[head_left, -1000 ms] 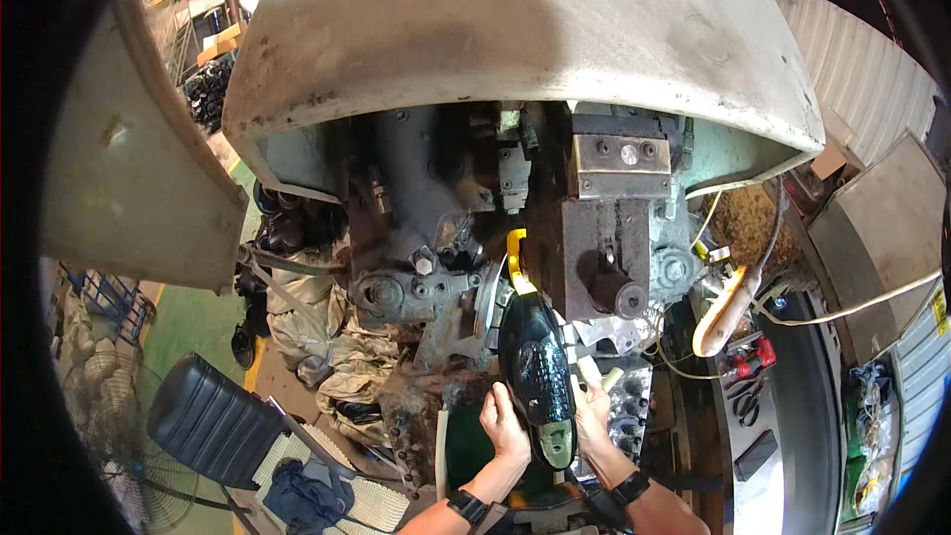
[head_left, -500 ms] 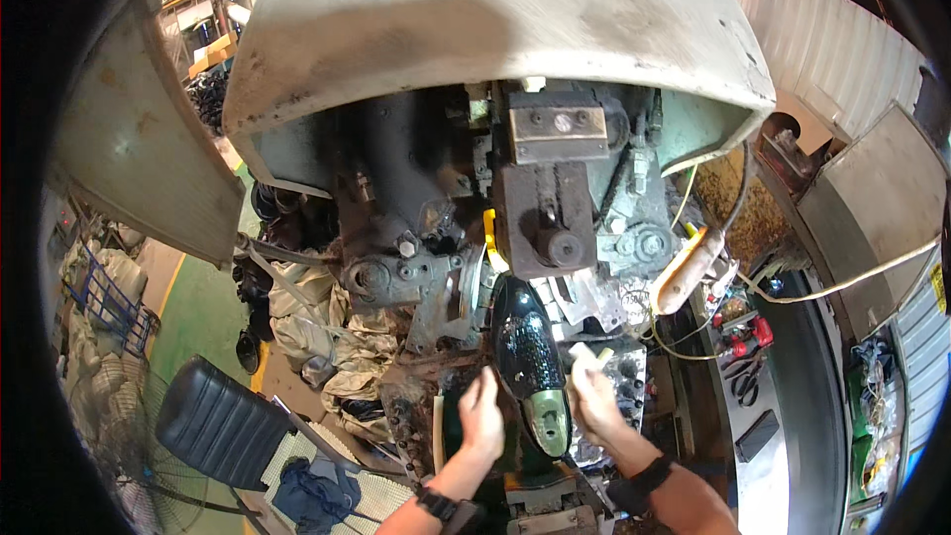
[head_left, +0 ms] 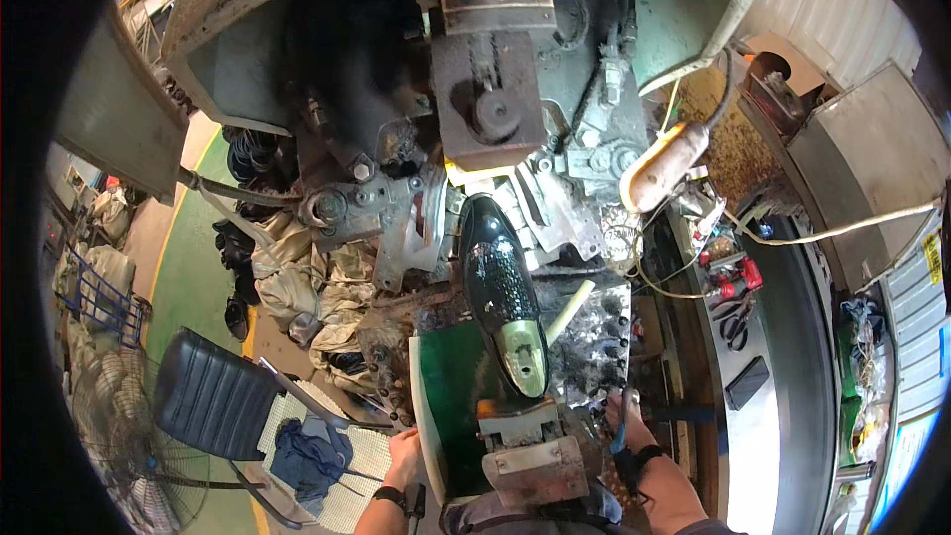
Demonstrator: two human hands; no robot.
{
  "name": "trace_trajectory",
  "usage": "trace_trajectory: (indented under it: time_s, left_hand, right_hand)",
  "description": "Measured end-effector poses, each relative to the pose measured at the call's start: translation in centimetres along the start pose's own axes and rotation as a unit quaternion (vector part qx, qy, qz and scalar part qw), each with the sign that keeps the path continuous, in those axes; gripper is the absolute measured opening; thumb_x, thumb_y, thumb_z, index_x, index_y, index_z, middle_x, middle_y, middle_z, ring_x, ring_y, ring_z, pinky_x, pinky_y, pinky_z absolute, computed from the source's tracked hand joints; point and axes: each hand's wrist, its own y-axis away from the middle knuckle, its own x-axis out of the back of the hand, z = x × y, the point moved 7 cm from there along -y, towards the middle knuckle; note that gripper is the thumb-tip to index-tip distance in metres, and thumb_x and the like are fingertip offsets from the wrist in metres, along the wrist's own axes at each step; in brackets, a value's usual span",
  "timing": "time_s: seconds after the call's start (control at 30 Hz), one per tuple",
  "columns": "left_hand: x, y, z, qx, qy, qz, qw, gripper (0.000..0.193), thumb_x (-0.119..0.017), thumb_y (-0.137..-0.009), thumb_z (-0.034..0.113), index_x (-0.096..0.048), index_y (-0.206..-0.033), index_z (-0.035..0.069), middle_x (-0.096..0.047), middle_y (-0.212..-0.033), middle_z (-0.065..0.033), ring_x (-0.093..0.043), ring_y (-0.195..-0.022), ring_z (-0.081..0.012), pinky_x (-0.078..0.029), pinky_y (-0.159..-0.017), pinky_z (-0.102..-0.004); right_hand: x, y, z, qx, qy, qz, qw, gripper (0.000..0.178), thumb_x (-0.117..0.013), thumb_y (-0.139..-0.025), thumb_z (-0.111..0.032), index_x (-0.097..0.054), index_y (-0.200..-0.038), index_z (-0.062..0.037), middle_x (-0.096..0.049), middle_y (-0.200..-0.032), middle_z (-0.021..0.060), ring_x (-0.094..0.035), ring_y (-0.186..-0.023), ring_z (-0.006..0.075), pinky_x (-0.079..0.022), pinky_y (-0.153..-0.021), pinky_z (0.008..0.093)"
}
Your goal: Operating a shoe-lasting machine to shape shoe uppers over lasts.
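Note:
A glossy black shoe upper on a last (head_left: 495,272), its bare heel end green, lies sole up with its toe under a dark metal press block (head_left: 485,104). My left hand (head_left: 401,458) is closed, low at the left, beside the pale edge of a green panel (head_left: 456,376); what it holds, if anything, is hidden. My right hand (head_left: 634,426) is low at the right of the machine, curled round a thin dark-and-blue handle (head_left: 623,421). Both hands are apart from the shoe. A pale stick (head_left: 570,310) lies slanted beside the heel, on a spotted metal plate (head_left: 599,347).
Metal wiper plates (head_left: 560,213) flank the toe. A lit hand lamp (head_left: 664,168) hangs at the right on a cable. Scissors (head_left: 734,327) and a red tool (head_left: 738,279) lie beside a dark belt (head_left: 792,406). A black chair (head_left: 216,376) and a fan (head_left: 139,446) stand left.
Both hands have left the sides of the shoe and moved down and outward. The pale stick, earlier at my right hand, now lies on the plate. The whole view has shifted.

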Motion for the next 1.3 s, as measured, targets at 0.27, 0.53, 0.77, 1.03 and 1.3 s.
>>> trace_trajectory:
  time_s: [0.27,0.53,0.77,1.03,1.3]
  left_hand:
    - [1.8,3.4,6.7,-0.2,0.08,0.101,0.971,0.025,-0.067,-0.095,0.018,-0.069,-0.105,-0.005,-0.073,-0.095,-0.0123,-0.068,-0.088,-0.0206,-0.053,-0.082,-0.0348]
    - [-12.7,27.8,27.7,-0.565,-0.006,0.02,0.825,0.031,-0.044,-0.109,0.022,-0.057,-0.092,-0.001,-0.061,-0.081,-0.0088,-0.055,-0.075,-0.0162,-0.046,-0.074,-0.0336]
    - [-40.2,41.1,16.3,-0.338,-0.179,-0.442,0.811,0.018,-0.062,-0.102,0.012,-0.068,-0.104,-0.004,-0.075,-0.097,-0.0111,-0.07,-0.089,-0.014,-0.053,-0.08,-0.0265]
    - [-61.8,18.2,-26.6,0.085,-0.315,-0.478,0.816,0.042,-0.06,-0.102,0.034,-0.061,-0.129,0.003,-0.07,-0.116,-0.0143,-0.069,-0.106,-0.0256,-0.054,-0.098,-0.0414]
    - [-72.0,23.4,-32.9,0.054,-0.335,-0.588,0.734,0.057,-0.046,-0.106,0.047,-0.047,-0.147,0.007,-0.043,-0.155,-0.0118,-0.045,-0.139,-0.0253,-0.036,-0.114,-0.0401]
  right_hand:
    - [3.0,9.2,-1.7,0.048,-0.425,-0.029,0.904,0.038,-0.069,-0.095,-0.011,-0.054,-0.126,0.0041,-0.069,-0.11,0.0162,-0.071,-0.096,0.0287,-0.056,-0.082,0.042]
    - [6.2,26.7,-7.6,0.181,0.158,0.202,0.95,0.037,-0.069,-0.089,-0.021,-0.064,-0.116,0.005,-0.074,-0.082,0.0177,-0.073,-0.077,0.0248,-0.056,-0.071,0.0371]
    - [20.2,35.0,-1.7,0.239,0.207,0.433,0.844,0.024,-0.068,-0.093,-0.021,-0.061,-0.078,-0.0032,-0.064,-0.07,0.0201,-0.066,-0.066,0.0402,-0.05,-0.059,0.0467]
    - [32.6,37.9,9.0,0.29,0.4,0.43,0.755,0.02,-0.065,-0.093,-0.016,-0.065,-0.107,-0.0028,-0.063,-0.067,0.0134,-0.064,-0.058,0.0349,-0.051,-0.055,0.0487]
    - [36.2,39.3,9.6,0.227,0.34,0.465,0.785,0.045,-0.073,-0.085,-0.015,-0.062,-0.126,-0.0024,-0.062,-0.067,0.0077,-0.062,-0.053,0.0273,-0.051,-0.054,0.0397]
